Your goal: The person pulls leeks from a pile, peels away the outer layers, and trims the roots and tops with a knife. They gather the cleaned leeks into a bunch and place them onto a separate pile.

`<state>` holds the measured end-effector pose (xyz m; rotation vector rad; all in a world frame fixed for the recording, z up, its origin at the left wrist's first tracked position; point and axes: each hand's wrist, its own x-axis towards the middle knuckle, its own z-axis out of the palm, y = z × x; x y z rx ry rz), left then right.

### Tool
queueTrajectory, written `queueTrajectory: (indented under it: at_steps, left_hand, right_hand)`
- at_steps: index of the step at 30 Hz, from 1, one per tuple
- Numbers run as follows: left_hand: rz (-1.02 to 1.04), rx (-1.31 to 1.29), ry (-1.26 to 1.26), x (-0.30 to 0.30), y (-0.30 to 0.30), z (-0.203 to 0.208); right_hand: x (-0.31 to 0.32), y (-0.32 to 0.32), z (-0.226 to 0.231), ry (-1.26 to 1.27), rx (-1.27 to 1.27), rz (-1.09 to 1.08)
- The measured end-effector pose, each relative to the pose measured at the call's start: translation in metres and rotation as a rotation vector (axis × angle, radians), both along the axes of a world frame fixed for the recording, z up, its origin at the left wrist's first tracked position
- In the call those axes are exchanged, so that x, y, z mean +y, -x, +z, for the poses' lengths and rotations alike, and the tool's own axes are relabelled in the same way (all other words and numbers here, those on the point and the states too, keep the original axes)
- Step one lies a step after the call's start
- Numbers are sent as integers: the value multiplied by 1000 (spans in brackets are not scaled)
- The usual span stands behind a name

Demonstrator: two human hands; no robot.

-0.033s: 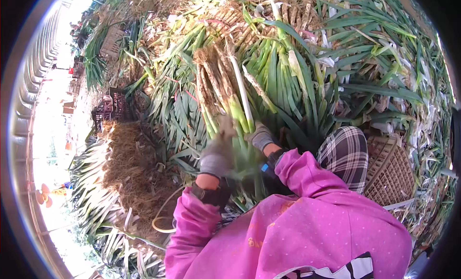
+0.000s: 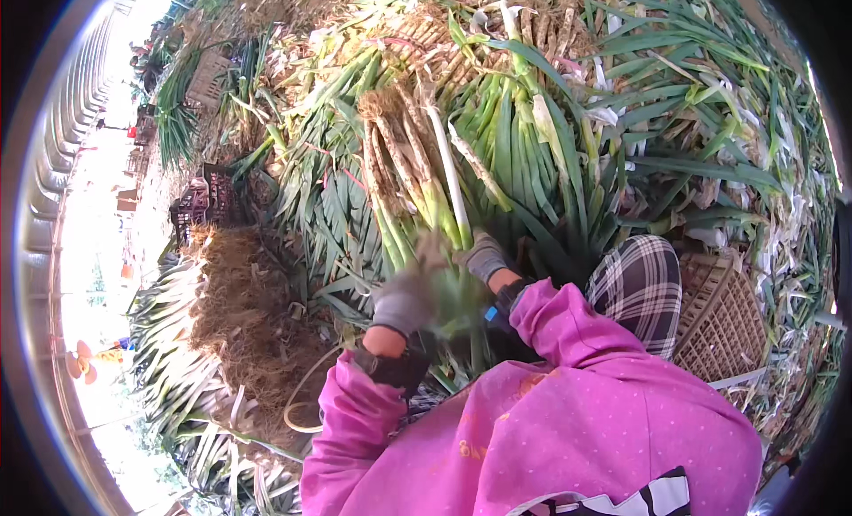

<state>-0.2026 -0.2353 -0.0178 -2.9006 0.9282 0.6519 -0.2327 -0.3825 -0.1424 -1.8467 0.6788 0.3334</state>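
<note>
Probably weighed a fair amount as a whole bunch of leek-like stalks (image 2: 413,165), yet little stalk by stalk. Looked firm and rather stiff along the shanks (image 2: 397,152), softer and easily bent toward the leaves (image 2: 463,299), so likely apt to crease or tear there under a hard pinch. Seemed gritty rather than slippery on the soiled part, perhaps slicker along the clean white stalk (image 2: 448,174). Best taken hold of around the pale-green necks (image 2: 437,210), with loose outer skins kept out of the grip.

Lay near the middle of the head view, on a heap of green leaves (image 2: 324,214), roots pointing away and leaves running back between the hands. Showed brown, dirt-stained shanks, a shaggy tan root tuft (image 2: 380,103) at the far end and bright yellow-green necks.

Saw the left hand (image 2: 406,294), grey-gloved, at the near left side, too blurred to tell fingers wide or narrow. Saw the right hand (image 2: 484,254), also gloved, against the right edge of the green, fingers bent inward; could not tell whether closed or slack, with tips hidden.
</note>
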Motion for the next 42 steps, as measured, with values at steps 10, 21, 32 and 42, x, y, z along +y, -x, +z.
queueTrajectory:
  at_steps: [10,21,32,42]
  left_hand:
    - [56,279,-110,-28,-4,33]
    - [345,122,70,-45,-148,-71]
    - [245,232,22,-67,-160,-66]
    - [347,200,67,-24,-183,-75]
  right_hand:
    - [-11,16,-8,43,53,60]
    - [-1,32,-9,83,95,84]
    - [-32,47,-54,50,-31,-4]
    - [-3,49,-23,70,66,118]
